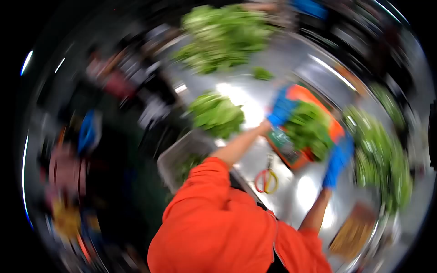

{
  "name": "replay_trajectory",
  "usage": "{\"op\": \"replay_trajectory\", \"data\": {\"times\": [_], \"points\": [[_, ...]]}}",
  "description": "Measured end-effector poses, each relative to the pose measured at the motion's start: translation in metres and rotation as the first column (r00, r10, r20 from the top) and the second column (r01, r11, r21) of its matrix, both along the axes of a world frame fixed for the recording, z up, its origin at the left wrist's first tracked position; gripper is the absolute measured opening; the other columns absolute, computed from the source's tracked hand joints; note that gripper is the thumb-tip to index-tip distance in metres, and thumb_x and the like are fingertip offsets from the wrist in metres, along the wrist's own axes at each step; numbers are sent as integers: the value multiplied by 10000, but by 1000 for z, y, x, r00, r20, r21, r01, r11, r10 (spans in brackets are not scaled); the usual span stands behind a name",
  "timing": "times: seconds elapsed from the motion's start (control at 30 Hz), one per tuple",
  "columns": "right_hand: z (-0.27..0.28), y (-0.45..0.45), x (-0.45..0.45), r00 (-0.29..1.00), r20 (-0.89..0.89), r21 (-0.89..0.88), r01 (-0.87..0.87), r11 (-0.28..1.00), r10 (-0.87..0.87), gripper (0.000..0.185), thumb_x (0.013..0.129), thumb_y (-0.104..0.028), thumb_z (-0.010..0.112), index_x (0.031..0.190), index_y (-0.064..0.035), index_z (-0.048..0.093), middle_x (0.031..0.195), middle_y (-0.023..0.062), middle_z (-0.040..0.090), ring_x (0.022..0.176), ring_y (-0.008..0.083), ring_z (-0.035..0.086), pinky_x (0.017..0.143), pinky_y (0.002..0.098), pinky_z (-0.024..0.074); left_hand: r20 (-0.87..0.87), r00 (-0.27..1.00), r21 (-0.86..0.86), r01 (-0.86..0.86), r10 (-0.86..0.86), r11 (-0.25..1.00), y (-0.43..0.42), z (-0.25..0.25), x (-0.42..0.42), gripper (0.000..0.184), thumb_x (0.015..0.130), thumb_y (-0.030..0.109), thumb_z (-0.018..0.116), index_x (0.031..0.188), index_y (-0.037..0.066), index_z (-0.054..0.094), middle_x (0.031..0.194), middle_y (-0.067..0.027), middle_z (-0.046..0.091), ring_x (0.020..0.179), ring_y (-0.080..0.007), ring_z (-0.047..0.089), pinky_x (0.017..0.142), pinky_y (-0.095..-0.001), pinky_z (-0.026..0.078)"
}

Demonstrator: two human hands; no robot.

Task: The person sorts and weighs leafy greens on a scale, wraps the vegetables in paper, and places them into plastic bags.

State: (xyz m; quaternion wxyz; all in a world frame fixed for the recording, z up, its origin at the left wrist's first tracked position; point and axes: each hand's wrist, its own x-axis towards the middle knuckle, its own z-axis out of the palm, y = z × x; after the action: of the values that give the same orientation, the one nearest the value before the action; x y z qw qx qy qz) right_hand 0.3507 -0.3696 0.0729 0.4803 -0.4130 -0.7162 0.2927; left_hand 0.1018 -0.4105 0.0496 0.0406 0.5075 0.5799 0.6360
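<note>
Both hands wear blue gloves and are blurred by motion. My left hand is closed on the far left end of an orange basket. At the basket's near right end, my right hand is closed on its side. Green leafy vegetables lie in the basket, between my hands. Under or against it shows a boxy orange and dark green thing that I cannot make out. Scissors with red and yellow handles lie on the metal table, nearer to my body.
A leafy pile sits to the left, and a larger heap of greens at the back. Long green vegetables lie at the right. A grey tub stands by the table edge. A brown block lies front right. People are nearby.
</note>
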Motion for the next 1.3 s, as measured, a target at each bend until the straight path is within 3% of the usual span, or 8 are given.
{"op": "replay_trajectory", "data": {"times": [0.07,0.17,0.3,0.33,0.37,0.57,0.97,1.3], "points": [[28,-29,-17,974,-226,-35,-4,999,-4,356,896,-123,390,1218,22,440,1231,149,468,1110,250,465,946,341,367,184,983,30,-30,24,999,-21,-28,20,544,799,170,615,1269,71,359,1141,-46,486,930,-145,522,814,-279,447],[-38,-56,-61,631,-679,-212,-658,723,375,433,936,-273,311,1213,41,424,1216,127,473,1151,218,419,1007,344,283,510,764,397,198,-395,896,-73,-87,59,613,815,267,599,1300,44,297,1195,-92,446,1067,-188,441,904,-324,381],[-99,-169,-124,380,-873,-399,-917,-2,306,387,945,-241,306,1201,26,419,1216,81,446,1103,172,425,977,297,289,567,681,-194,-436,463,879,-185,-61,74,277,856,229,524,1048,32,489,916,-136,558,797,-199,513,735,-320,428],[-168,-168,-144,109,-990,-137,-909,-394,93,391,943,-244,317,1208,32,400,1221,77,423,1071,155,426,954,290,304,603,607,-205,-509,517,836,-206,-78,67,231,866,246,511,944,29,499,808,-110,536,735,-161,462,685,-318,416],[-74,-226,-136,342,-919,-389,-865,-317,197,383,938,-225,327,1197,42,416,1189,86,447,1052,147,434,948,278,306,637,537,-212,-567,552,796,-225,-96,57,241,875,263,498,840,25,510,699,-84,514,673,-124,411,635,-316,404],[-127,-278,-184,280,-773,-568,-705,-425,570,427,935,-191,311,1270,72,335,1252,90,427,1090,150,427,964,265,302,510,214,-508,-706,833,493,-301,-118,36,324,886,304,387,827,3,489,833,-255,540,792,-468,462,668,-449,392],[-90,-385,-185,-213,-870,-377,-295,-878,445,586,913,-331,269,1369,-1,108,1439,117,103,1322,220,120,1080,328,73,294,-139,-573,-817,946,58,-450,-137,36,376,895,362,367,849,19,514,822,-248,554,768,-428,514,670,-449,400],[-123,-380,-199,-113,-865,-481,-94,-872,489,573,915,-443,281,1337,-55,278,1361,73,324,1220,201,343,1022,352,248,485,22,-519,-797,874,308,-458,-99,91,377,841,416,515,828,41,558,687,-76,550,629,-139,480,625,-315,424]]}}
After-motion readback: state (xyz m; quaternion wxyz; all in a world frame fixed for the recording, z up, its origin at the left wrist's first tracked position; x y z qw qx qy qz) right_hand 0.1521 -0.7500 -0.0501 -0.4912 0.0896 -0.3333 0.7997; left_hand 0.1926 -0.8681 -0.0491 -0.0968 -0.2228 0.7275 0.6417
